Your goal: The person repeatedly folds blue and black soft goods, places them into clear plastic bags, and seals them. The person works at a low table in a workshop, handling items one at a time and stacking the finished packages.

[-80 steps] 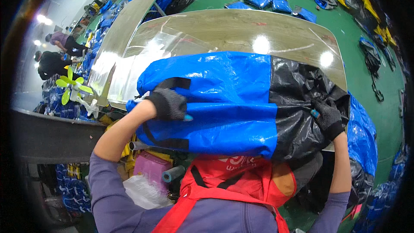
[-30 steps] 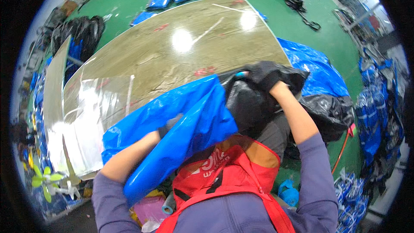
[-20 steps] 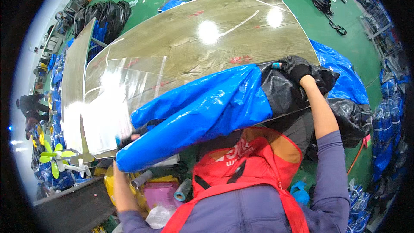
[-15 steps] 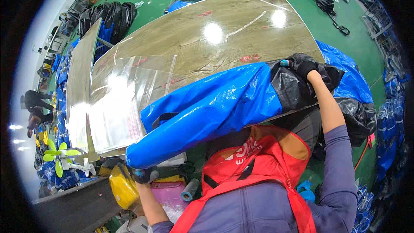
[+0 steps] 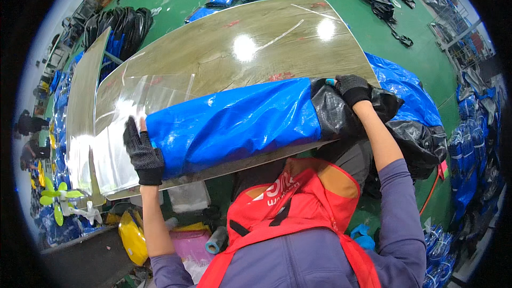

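Lying across the near edge of the long wooden surface (image 5: 240,58), the folded blue and black tarp bundle (image 5: 234,125) is held at both ends. The left hand (image 5: 141,152), in a dark knitted glove, is spread flat against the blue end of the bundle, where it meets the clear plastic sheet (image 5: 120,122) that lies on the surface. The right hand (image 5: 353,89), also gloved, is closed on the crumpled black end of the bundle, with the fingers curled into the material.

To do this step well, I think both hands should work together: the left one pressing evenly so the blue end stays square and does not slide on the smooth plastic, the right one keeping the black part tight so no loose fold escapes. The black end looks bulky and wrinkled, so it probably needs to be flattened before pressing further. More blue and black material (image 5: 410,106) hangs off the right side of the surface, just beside the right hand, and it could catch on the bundle if it is pulled carelessly.
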The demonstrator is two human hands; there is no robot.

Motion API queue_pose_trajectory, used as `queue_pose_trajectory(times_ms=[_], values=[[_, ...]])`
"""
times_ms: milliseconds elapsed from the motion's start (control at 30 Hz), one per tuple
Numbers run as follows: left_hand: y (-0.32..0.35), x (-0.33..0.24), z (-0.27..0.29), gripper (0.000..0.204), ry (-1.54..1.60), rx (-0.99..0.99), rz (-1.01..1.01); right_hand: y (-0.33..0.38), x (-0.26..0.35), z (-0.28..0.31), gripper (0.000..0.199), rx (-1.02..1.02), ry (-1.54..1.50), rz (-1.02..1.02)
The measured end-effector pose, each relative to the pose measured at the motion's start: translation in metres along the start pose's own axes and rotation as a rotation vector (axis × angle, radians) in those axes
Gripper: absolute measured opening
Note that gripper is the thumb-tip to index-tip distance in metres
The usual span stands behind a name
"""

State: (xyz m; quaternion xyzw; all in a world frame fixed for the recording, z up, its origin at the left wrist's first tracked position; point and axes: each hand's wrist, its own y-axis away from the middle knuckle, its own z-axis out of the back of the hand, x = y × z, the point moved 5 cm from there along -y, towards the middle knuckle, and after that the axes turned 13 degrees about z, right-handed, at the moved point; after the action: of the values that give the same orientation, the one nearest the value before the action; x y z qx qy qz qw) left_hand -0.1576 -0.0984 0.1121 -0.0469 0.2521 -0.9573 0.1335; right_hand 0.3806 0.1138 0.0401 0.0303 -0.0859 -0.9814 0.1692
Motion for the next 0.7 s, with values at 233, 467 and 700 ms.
queue_pose_trajectory(times_ms=[233, 467, 700], values=[[0.034, -0.054, -0.054, 0.066, -0.029, 0.475, -0.163, 0.007, 0.006, 0.009, 0.053, -0.063, -0.044, 0.007], [-0.014, -0.113, -0.029, 0.057, -0.365, 0.854, -0.131, 0.002, 0.008, -0.002, 0.055, -0.012, -0.041, -0.007], [0.014, -0.334, -0.045, 0.091, 0.358, 0.48, -0.48, 0.034, 0.007, 0.038, 0.039, -0.211, -0.014, 0.174]])
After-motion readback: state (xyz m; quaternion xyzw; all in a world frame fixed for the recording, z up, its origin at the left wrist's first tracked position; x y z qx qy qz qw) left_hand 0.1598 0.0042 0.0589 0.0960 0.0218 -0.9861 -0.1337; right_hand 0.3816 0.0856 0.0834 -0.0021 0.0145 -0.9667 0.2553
